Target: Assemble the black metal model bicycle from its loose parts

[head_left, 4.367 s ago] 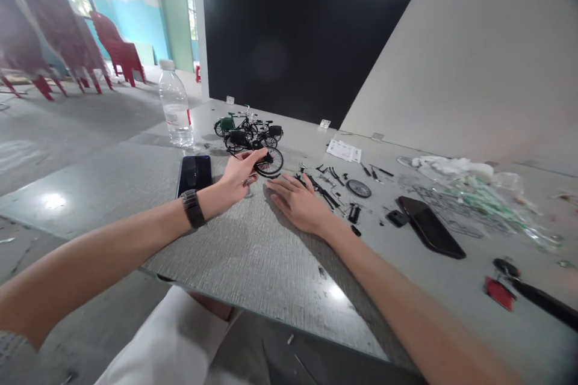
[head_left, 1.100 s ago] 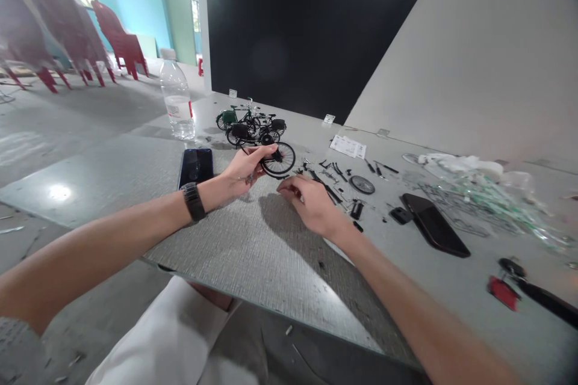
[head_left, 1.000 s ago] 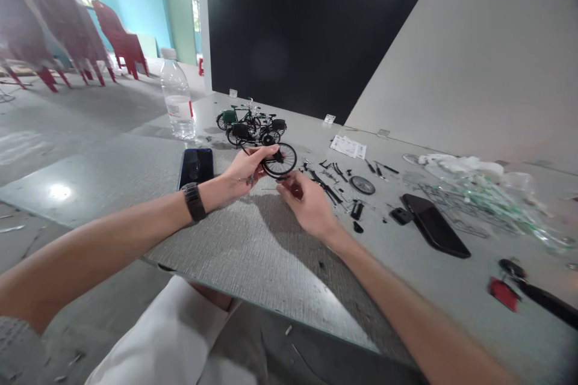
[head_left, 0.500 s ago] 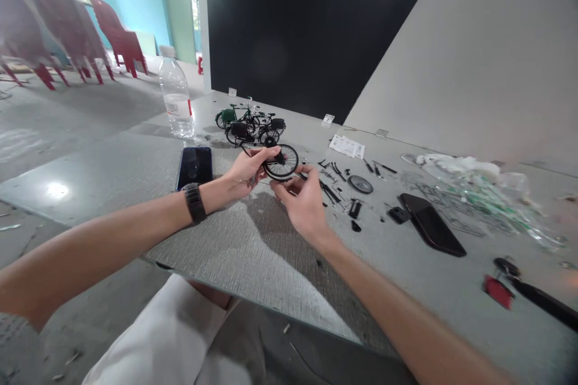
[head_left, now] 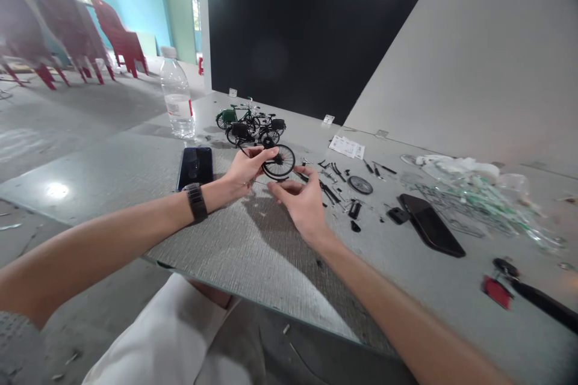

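Observation:
My left hand [head_left: 246,169] is shut on a small black model bicycle wheel [head_left: 280,162] with thin spokes, holding a short dark part at its hub. My right hand [head_left: 300,197] hangs just below and to the right of that wheel, fingers apart, and it does not clearly touch it. Behind the wheel stand a green model bicycle [head_left: 232,117] and a black model bicycle [head_left: 246,134] with baskets. Many small black parts [head_left: 330,191] and a loose spoked wheel [head_left: 360,184] lie to the right of my right hand.
A dark smartphone [head_left: 195,168] and a water bottle [head_left: 177,102] stand left of the hands. Another phone [head_left: 431,225], a paper sheet [head_left: 347,147], plastic sprues in a bag [head_left: 469,189] and a red-and-black tool [head_left: 497,292] lie right. Red stacked chairs [head_left: 120,42] stand beyond the table.
My right hand has lifted off the table and moved in beside the wheel, its fingers opening. My left hand still holds the wheel, which has shifted slightly.

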{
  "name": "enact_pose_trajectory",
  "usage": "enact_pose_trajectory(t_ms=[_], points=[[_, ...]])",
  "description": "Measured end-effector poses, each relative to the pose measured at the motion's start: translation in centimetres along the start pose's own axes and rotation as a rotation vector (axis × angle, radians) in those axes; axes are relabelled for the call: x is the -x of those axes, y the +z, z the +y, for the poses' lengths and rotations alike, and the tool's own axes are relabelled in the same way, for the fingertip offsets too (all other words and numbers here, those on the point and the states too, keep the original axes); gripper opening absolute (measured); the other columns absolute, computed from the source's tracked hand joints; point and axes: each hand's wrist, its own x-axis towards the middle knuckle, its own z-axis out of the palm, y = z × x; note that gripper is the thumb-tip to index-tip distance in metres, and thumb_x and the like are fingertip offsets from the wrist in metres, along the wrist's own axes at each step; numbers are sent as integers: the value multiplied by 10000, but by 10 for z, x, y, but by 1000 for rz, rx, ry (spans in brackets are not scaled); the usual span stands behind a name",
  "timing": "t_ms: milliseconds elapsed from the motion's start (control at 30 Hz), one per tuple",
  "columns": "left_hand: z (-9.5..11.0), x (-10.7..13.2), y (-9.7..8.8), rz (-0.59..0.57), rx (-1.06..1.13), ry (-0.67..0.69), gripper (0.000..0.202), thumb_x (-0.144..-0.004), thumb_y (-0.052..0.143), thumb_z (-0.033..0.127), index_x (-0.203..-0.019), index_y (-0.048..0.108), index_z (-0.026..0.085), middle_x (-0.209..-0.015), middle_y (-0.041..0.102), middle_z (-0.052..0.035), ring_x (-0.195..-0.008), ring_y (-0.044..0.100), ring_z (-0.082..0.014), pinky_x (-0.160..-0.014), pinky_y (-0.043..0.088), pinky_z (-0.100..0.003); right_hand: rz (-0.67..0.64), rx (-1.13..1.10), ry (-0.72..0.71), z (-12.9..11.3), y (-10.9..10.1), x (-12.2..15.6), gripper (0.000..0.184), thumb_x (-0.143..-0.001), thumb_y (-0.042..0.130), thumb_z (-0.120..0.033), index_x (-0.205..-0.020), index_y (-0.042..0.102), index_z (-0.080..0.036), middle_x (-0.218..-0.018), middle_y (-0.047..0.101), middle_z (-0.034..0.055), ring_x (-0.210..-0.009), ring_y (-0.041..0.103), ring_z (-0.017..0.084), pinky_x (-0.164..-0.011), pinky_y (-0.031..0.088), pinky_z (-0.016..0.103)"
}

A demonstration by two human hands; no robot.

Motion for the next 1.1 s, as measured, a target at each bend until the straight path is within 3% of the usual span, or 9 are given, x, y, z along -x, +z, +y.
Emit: enact_pose_trajectory(t_ms=[133,267,500,633,800,967,1100], points=[[-5,-2,-2,42,-72,140,387,-754,845,349,-600,528,187,-544,367,68,-500,310,-66,-463,235,-258,11,26,7,-5,0,5,778,-735,849,-511,-1282,381,-214,-794,748,29,-602,704,221,-555,568,349],[-9,-3,-5,13,-190,295,513,-735,863,380,-560,415,202,-584,334,59,-565,327,-87,-521,279,-267,-26,80,-66,-12,0,12,717,-804,806,-491,-1322,382,-235,-829,749,30,-558,693,213,-505,567,344],[-11,-2,-8,-30,-273,318,546,-723,876,379,-553,387,206,-600,313,52,-583,326,-95,-527,279,-272,-62,129,-134,-15,2,15,604,-845,766,-464,-1267,388,-254,-824,736,17,-511,666,197,-456,557,337],[-7,-2,-5,-5,-154,201,466,-764,837,378,-559,459,198,-577,363,51,-530,314,-78,-488,256,-267,-57,259,-215,-8,-1,12,389,-893,710,-453,-1104,450,-256,-816,735,17,-486,634,167,-441,495,304],[-2,-3,-4,36,-25,-1,261,-795,793,334,-665,629,178,-612,517,29,-464,319,-49,-438,253,-243,-128,577,-484,-2,-7,7,145,-992,579,-379,-974,531,-244,-873,738,24,-534,630,138,-518,440,279],[1,-2,-2,64,54,-54,231,-770,805,313,-677,656,162,-608,555,22,-449,352,-41,-421,281,-224,-215,837,-527,-3,-9,7,155,-1038,485,-317,-996,620,-253,-873,762,32,-709,709,194,-602,441,279],[1,-1,-1,71,82,-77,212,-768,803,298,-698,669,149,-663,607,5,-452,364,-32,-427,297,-216,-224,825,-503,-1,-9,5,167,-1027,495,-327,-1024,645,-253,-889,771,38,-700,702,202,-625,462,300]])
